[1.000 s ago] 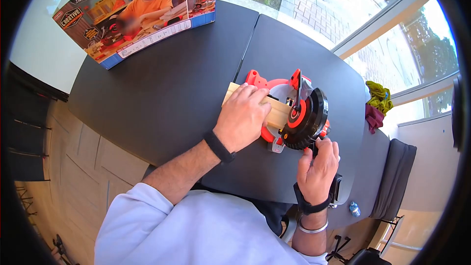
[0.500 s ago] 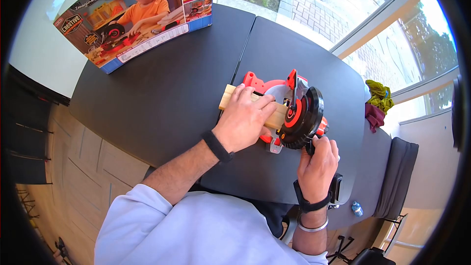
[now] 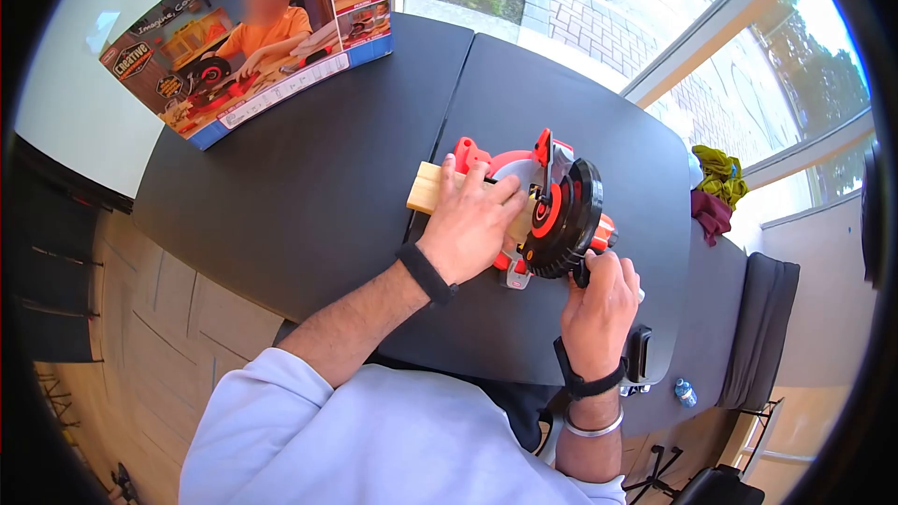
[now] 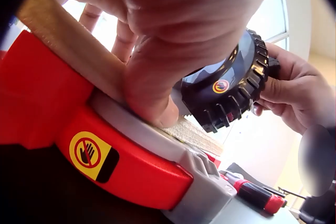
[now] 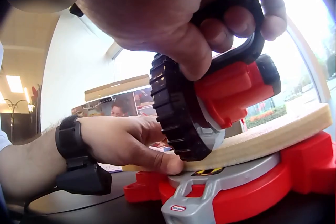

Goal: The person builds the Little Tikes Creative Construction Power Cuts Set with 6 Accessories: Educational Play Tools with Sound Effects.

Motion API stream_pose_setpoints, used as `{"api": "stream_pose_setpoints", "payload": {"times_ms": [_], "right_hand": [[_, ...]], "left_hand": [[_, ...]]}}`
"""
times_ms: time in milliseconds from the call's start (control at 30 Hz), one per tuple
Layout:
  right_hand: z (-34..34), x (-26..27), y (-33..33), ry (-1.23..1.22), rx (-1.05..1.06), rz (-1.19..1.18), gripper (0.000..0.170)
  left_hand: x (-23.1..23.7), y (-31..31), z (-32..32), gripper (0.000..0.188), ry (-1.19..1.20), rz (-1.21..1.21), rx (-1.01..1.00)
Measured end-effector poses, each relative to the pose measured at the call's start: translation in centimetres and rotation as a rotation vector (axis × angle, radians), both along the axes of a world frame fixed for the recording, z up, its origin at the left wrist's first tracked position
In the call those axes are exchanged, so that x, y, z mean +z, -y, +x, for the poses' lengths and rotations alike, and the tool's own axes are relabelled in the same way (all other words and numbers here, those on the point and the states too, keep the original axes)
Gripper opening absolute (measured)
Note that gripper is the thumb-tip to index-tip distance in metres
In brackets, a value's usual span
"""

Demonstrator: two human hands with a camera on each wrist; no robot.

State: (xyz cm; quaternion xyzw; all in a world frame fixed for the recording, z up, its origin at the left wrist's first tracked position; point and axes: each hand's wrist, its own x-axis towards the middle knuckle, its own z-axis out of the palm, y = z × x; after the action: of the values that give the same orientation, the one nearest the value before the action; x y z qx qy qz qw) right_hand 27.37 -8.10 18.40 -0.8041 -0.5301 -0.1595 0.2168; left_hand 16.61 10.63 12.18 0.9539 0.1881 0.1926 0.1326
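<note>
A red, grey and black toy miter saw [image 3: 560, 208] stands on the dark table, a light wooden board [image 3: 425, 188] lying across its base. My left hand [image 3: 468, 234] grips the board close beside the saw's black ribbed guard [image 5: 178, 111]. In the left wrist view its thumb [image 4: 152, 90] presses at the board's near edge, the fingers reaching over to the far side. The board's other end [image 5: 283, 128] sticks out past the guard in the right wrist view. With curled fingers, my right hand [image 3: 601, 304] holds the saw's black looped handle [image 5: 254, 50] above the guard.
A large printed toy box [image 3: 253, 47] stands at the table's [image 3: 309, 168] back left. Windows line the far side. Yellow-green and maroon cloths [image 3: 716, 192] lie beyond the right edge, and a small plastic bottle [image 3: 686, 394] is at lower right.
The whole head view has shifted slightly. My left hand now sits nearer the guard, with more of the board's left end showing. My right hand keeps hold of the handle.
</note>
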Motion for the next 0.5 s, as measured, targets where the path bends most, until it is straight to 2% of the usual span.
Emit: {"api": "stream_pose_setpoints", "payload": {"times_ms": [167,500], "right_hand": [[-0.1,0.3,0.0,0.001,-0.014,-0.006,0.030],[0.1,0.2,-0.1,0.006,-0.014,-0.002,0.036]], "left_hand": [[0.5,-0.3,0.2,0.053,-0.123,-0.038,-0.040],[1.3,-0.9,0.3,0.056,-0.187,-0.068,-0.079]]}}
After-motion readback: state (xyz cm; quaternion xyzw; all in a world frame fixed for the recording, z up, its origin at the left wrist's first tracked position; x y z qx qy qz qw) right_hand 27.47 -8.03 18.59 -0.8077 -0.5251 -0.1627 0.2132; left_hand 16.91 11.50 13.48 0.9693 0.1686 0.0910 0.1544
